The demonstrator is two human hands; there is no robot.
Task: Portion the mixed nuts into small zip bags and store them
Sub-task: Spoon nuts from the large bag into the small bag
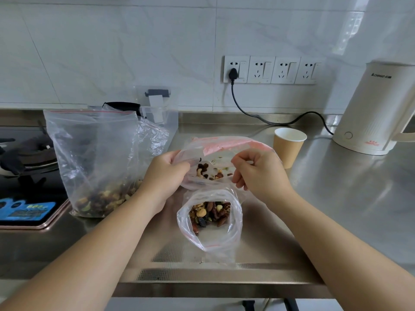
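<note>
both hands work over the steel counter [336,198]. the left hand [164,176] pinches the near-left rim of a small bag [226,149]; the right hand [258,173] pinches the rim on the other side. the pull apart holds the mouth wide, likely so nuts can go in without spilling. this bag holds only a few nuts [211,172] and a pale disc that cannot be identified.

a second small bag [211,221] stands just in front, mouth open and untouched, with a fuller portion inside. the big bag [94,158], the bulk supply, stands upright to the left, mouth open, nuts settled at its bottom. a paper cup [288,147] sits near the right hand; contents not visible.
</note>
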